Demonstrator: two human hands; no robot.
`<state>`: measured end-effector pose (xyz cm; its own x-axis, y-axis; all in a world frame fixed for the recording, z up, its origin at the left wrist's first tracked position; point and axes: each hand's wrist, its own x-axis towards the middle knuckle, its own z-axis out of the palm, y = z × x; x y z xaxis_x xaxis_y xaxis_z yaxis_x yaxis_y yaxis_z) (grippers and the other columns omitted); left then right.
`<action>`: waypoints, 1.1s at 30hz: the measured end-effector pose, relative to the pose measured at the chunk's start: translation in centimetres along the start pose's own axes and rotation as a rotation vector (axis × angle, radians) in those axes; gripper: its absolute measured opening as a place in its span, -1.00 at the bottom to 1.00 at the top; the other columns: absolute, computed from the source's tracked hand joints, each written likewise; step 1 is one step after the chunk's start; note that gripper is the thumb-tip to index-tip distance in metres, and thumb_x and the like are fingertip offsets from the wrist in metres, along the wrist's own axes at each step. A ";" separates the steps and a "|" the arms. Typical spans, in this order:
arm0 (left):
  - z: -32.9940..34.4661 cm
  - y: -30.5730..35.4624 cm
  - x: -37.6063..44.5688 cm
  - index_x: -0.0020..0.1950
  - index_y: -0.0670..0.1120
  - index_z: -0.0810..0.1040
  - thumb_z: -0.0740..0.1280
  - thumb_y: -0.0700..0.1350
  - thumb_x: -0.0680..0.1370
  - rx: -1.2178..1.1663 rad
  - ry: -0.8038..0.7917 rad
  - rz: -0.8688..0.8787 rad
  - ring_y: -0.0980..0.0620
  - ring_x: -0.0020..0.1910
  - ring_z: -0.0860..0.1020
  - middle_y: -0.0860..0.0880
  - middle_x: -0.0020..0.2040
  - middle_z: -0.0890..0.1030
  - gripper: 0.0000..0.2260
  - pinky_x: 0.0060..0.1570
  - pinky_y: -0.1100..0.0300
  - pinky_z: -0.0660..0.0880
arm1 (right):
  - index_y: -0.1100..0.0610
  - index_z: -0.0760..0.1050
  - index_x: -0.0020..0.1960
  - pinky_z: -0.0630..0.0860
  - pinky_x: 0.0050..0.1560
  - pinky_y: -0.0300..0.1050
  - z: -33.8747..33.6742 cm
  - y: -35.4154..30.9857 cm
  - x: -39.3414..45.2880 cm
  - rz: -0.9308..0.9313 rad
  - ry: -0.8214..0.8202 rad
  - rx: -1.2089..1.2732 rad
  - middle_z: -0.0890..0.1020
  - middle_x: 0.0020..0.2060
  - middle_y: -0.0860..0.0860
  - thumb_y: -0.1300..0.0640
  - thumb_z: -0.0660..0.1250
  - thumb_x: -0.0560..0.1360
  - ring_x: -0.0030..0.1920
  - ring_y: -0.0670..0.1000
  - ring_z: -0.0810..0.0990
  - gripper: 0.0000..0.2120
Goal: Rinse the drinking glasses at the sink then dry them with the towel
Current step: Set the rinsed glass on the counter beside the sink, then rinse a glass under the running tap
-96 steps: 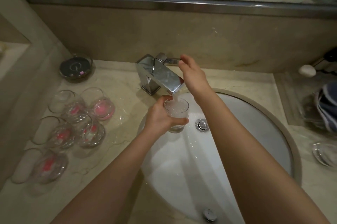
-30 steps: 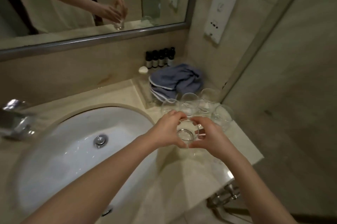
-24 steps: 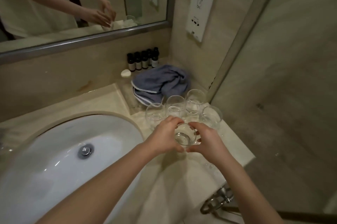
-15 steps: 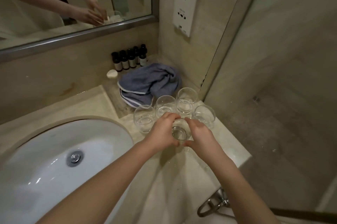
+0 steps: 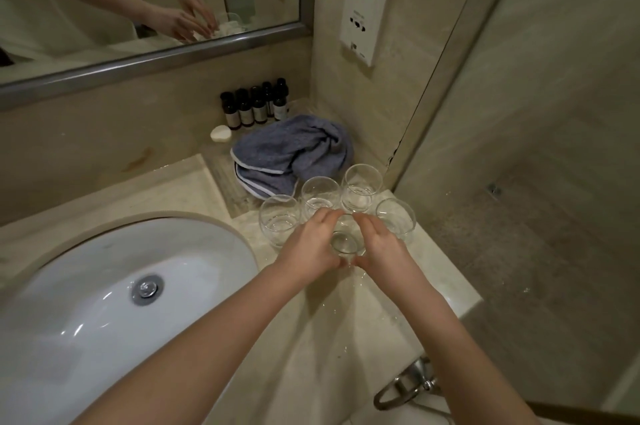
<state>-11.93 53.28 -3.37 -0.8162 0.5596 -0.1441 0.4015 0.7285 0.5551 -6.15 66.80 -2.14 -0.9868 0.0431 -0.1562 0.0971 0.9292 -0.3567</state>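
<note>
A clear drinking glass (image 5: pixel 346 241) stands upright on the wet marble counter (image 5: pixel 349 313), right of the sink. My left hand (image 5: pixel 310 244) and my right hand (image 5: pixel 379 244) cup its two sides. Just behind it stand several more clear glasses: one at the left (image 5: pixel 278 222), one in the middle (image 5: pixel 320 194), a taller one behind (image 5: pixel 361 187) and one at the right (image 5: pixel 396 216). A crumpled blue-grey towel (image 5: pixel 291 154) with a white edge lies behind them in the corner.
The white sink basin (image 5: pixel 104 307) with its metal drain fills the lower left. Several dark small bottles (image 5: pixel 256 107) and a white soap (image 5: pixel 220 133) stand against the back wall. The counter's right edge drops to the floor; a metal ring (image 5: pixel 401 390) hangs below.
The glass came from under the running tap over to the right counter. In the last second both hands lowered it among the other glasses, and my view swung right.
</note>
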 end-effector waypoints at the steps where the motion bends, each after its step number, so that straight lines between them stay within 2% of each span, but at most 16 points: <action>1: -0.2 0.2 -0.4 0.51 -0.06 0.24 0.52 -0.03 0.39 0.024 -0.001 0.006 -0.10 0.33 0.45 -0.01 0.45 0.31 -0.24 0.25 0.02 0.41 | 0.15 0.19 0.48 0.46 0.08 -0.04 -0.1 -0.1 -0.4 -0.005 0.006 -0.013 0.30 0.40 0.06 0.20 0.45 0.44 0.25 0.13 0.51 -0.30; 3: -1.0 0.4 -1.5 0.50 -0.04 0.21 0.47 -0.02 0.44 0.100 0.008 0.015 -0.07 0.32 0.44 0.02 0.46 0.28 -0.30 0.15 0.06 0.45 | 0.16 0.36 0.33 0.51 -0.17 -0.03 0.0 -0.5 -1.5 0.016 0.051 -0.092 0.40 0.26 0.10 0.22 0.48 0.39 0.02 0.16 0.61 -0.43; 5: -2.0 0.0 -3.1 0.48 -0.02 0.23 0.42 0.00 0.47 0.174 -0.003 0.008 -0.02 0.33 0.40 0.03 0.42 0.34 -0.37 0.12 0.07 0.46 | 0.15 0.49 0.10 0.43 -0.44 -0.07 -0.4 -1.5 -3.0 0.032 0.104 -0.212 0.53 0.02 0.08 0.25 0.54 0.27 -0.25 0.12 0.63 -0.55; 6: -2.5 -0.6 -4.1 0.46 0.00 0.26 0.40 0.02 0.48 0.210 -0.028 0.002 0.00 0.34 0.39 0.03 0.40 0.38 -0.40 0.11 0.07 0.46 | 0.13 0.50 0.09 0.41 -0.45 -0.09 -0.7 -2.3 -3.8 0.025 0.089 -0.257 0.54 -0.03 0.06 0.23 0.52 0.29 -0.26 0.12 0.63 -0.59; 8: -3.7 -2.3 -6.6 0.42 0.02 0.33 0.38 0.10 0.48 0.307 -0.111 -0.028 0.00 0.30 0.41 0.03 0.33 0.45 -0.46 0.06 0.10 0.45 | 0.07 0.40 0.25 0.46 -0.23 -0.07 -0.6 -4.4 -5.0 -0.039 -0.057 -0.270 0.50 0.10 0.02 0.14 0.37 0.45 -0.04 0.12 0.62 -0.61; 10: -5.0 -4.6 -9.5 0.39 0.03 0.38 0.37 0.14 0.47 0.377 -0.187 -0.097 -0.01 0.25 0.46 0.02 0.27 0.51 -0.48 0.01 0.14 0.43 | 0.03 0.31 0.36 0.48 -0.07 -0.05 0.0 -7.0 -5.4 -0.158 -0.203 -0.306 0.45 0.19 0.01 0.11 0.31 0.50 0.12 0.12 0.56 -0.55; 14: -8.0 -9.3 -16.4 0.37 0.01 0.40 0.43 0.10 0.45 0.345 -0.238 -0.319 0.01 0.24 0.48 0.03 0.27 0.52 -0.47 -0.04 0.16 0.40 | 0.03 0.31 0.38 0.40 -0.12 -0.08 2.1 -14.4 -4.0 -0.323 -0.294 -0.333 0.48 0.18 0.06 0.16 0.34 0.48 0.13 0.15 0.56 -0.51; 20: -12.9 -16.6 -29.5 0.34 0.06 0.42 0.45 0.12 0.42 0.244 -0.081 -0.630 0.00 0.20 0.50 0.05 0.25 0.53 -0.48 -0.09 0.18 0.32 | 0.02 0.31 0.40 0.37 -0.08 -0.10 6.0 -28.0 -3.8 -0.603 -0.340 -0.401 0.47 0.22 0.06 0.19 0.33 0.49 0.14 0.17 0.53 -0.50; 23: -14.7 -19.7 -36.6 0.32 0.05 0.44 0.46 0.12 0.40 0.200 0.000 -0.758 -0.02 0.15 0.54 0.04 0.21 0.55 -0.47 -0.09 0.17 0.42 | 0.01 0.31 0.40 0.37 -0.08 -0.09 8.2 -35.2 -5.5 -0.740 -0.365 -0.423 0.48 0.21 0.04 0.20 0.34 0.49 0.13 0.16 0.54 -0.49; 27: -16.5 -22.6 -45.2 0.27 0.02 0.48 0.49 0.10 0.37 0.150 0.094 -0.880 -0.03 0.15 0.53 0.02 0.20 0.57 -0.49 0.03 0.11 0.50 | 0.02 0.32 0.40 0.37 -0.11 -0.07 11.5 -44.1 -8.7 -0.907 -0.410 -0.446 0.49 0.18 0.08 0.21 0.35 0.48 0.10 0.18 0.54 -0.48; 33: -18.4 -25.7 -55.3 0.28 0.04 0.46 0.52 0.07 0.35 0.056 0.187 -0.998 -0.01 0.10 0.56 0.08 0.14 0.58 -0.46 0.01 0.11 0.51 | 0.03 0.35 0.37 0.37 -0.12 -0.09 15.6 -54.2 -13.5 -1.048 -0.450 -0.458 0.50 0.22 0.07 0.21 0.38 0.46 0.14 0.19 0.54 -0.49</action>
<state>15.19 -3.63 5.44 -0.8392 -0.3817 -0.3873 -0.4838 0.8492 0.2114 3.94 10.12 4.91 -0.4190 -0.8480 -0.3246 -0.8597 0.4855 -0.1585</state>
